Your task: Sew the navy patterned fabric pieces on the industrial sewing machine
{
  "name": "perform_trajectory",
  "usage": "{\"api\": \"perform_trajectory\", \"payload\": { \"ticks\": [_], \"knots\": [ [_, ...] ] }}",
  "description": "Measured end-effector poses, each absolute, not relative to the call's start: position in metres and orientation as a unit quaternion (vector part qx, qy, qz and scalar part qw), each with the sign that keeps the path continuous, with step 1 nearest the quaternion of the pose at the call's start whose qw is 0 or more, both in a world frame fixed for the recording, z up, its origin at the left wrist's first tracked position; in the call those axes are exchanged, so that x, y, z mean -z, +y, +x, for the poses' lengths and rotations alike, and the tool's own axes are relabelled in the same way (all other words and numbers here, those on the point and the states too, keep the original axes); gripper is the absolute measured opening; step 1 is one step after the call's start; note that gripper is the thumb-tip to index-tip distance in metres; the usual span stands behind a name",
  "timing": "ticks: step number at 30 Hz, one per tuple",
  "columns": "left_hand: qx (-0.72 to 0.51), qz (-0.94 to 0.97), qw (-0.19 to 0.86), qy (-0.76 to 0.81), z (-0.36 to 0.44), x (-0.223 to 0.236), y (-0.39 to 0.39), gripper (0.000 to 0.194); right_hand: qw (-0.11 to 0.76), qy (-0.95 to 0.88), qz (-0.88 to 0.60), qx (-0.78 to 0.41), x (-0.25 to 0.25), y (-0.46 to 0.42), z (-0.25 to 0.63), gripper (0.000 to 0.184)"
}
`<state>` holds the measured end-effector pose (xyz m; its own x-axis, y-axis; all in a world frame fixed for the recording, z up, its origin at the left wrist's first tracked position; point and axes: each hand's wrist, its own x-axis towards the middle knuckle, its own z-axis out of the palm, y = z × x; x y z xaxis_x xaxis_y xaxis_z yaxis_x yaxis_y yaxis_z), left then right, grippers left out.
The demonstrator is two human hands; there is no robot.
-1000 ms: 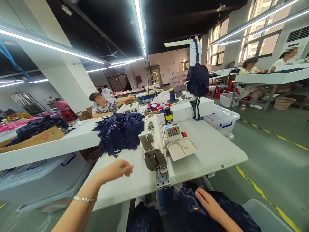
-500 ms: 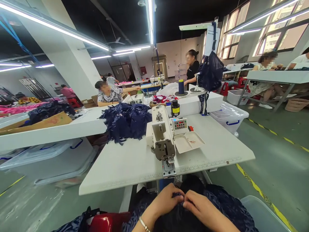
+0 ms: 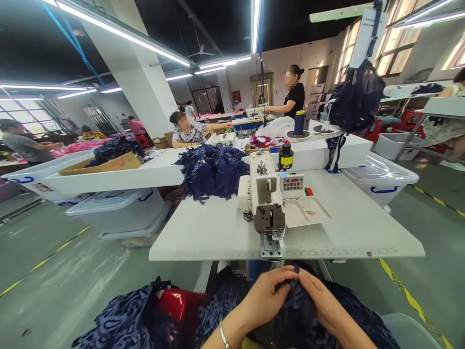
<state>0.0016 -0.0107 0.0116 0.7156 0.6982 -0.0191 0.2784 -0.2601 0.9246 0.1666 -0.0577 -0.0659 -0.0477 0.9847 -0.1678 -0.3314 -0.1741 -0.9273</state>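
Both hands are over my lap, just below the front edge of the sewing table (image 3: pixel 203 240). My left hand (image 3: pixel 271 295) is closed, its fingertips pinching a navy patterned fabric piece (image 3: pixel 298 303). My right hand (image 3: pixel 315 291) meets it from the other side, fingers pressed together on the same cloth. A small navy tip pokes up between the fingertips, while the rest hangs beneath the palms. Straight ahead stands a white sewing machine (image 3: pixel 267 191), its needle area and metal plate (image 3: pixel 271 253) just above my hands. More navy fabric covers my lap.
A heap of navy pieces (image 3: pixel 214 169) lies left of the machine. A divided tray (image 3: pixel 308 211) holding small bits sits to its right. Beside my lap are a red stool (image 3: pixel 179 303) with navy fabric and a clear bin (image 3: pixel 407 329). Co-workers sit and stand beyond.
The view has swung left, so the table and machine appear farther right. My hands have risen slightly, with fingers straighter, and a fabric tip now shows between them.
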Motion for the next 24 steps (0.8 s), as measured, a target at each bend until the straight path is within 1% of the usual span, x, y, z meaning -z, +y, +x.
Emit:
{"api": "perform_trajectory", "payload": {
  "ticks": [3,5,7,12,17,20,24],
  "knots": [
    [-0.229,0.738,0.511,0.377,0.006,-0.013,-0.014,0.023,0.559,-0.308,-0.462,-0.615,0.052,-0.055,0.168,0.046],
    [-0.244,0.745,0.478,0.396,0.008,-0.015,-0.016,0.016,0.58,-0.299,-0.479,-0.587,0.042,-0.051,0.17,0.041],
    [-0.258,0.776,0.43,0.384,0.01,-0.017,-0.016,0.015,0.594,-0.304,-0.488,-0.563,0.032,-0.043,0.172,0.037],
    [-0.256,0.86,0.262,0.354,0.001,-0.021,-0.008,0.031,0.594,-0.369,-0.501,-0.51,0.022,-0.007,0.176,0.031],
    [-0.158,0.919,0.088,0.351,-0.015,-0.009,-0.001,0.054,0.552,-0.486,-0.503,-0.455,0.035,0.031,0.169,0.025],
    [-0.108,0.922,0.04,0.37,-0.02,0.0,-0.005,0.06,0.511,-0.541,-0.531,-0.404,0.035,0.041,0.166,0.024],
    [-0.12,0.911,0.043,0.392,-0.018,0.01,-0.009,0.061,0.474,-0.591,-0.556,-0.341,0.024,0.045,0.168,0.027]
  ]
}}
